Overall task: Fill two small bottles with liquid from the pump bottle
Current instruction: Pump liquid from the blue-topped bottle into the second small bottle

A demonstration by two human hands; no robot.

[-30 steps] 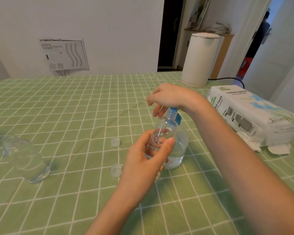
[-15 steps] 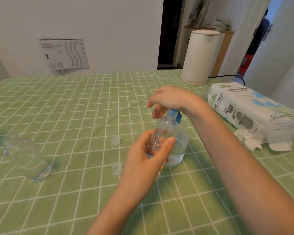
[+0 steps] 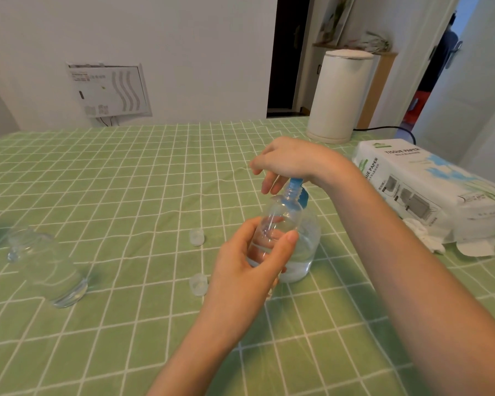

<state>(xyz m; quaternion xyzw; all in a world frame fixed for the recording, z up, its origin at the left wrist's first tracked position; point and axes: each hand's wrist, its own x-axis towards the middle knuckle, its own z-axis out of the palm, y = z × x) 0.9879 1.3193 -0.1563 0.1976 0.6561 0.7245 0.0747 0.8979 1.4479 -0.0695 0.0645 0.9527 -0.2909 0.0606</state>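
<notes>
My left hand (image 3: 246, 270) grips a small clear bottle (image 3: 280, 215) and holds it upright with its mouth right at the nozzle of the pump bottle (image 3: 306, 252). The pump bottle stands on the table just behind it, with clear liquid in its lower part. My right hand (image 3: 292, 161) rests on top of its blue pump head (image 3: 295, 184), fingers hanging loosely over the front. A second small clear bottle (image 3: 49, 270) lies on its side at the left. Two small clear caps (image 3: 197, 237) (image 3: 198, 284) sit on the cloth left of my left hand.
A green checked cloth (image 3: 126, 181) covers the table. A pack of tissue paper (image 3: 429, 190) lies at the right with crumpled tissues (image 3: 423, 238) beside it. A white cylindrical appliance (image 3: 340, 95) with a black cable stands at the back right.
Both hands and both bottles keep their places. Only the view has shifted slightly.
</notes>
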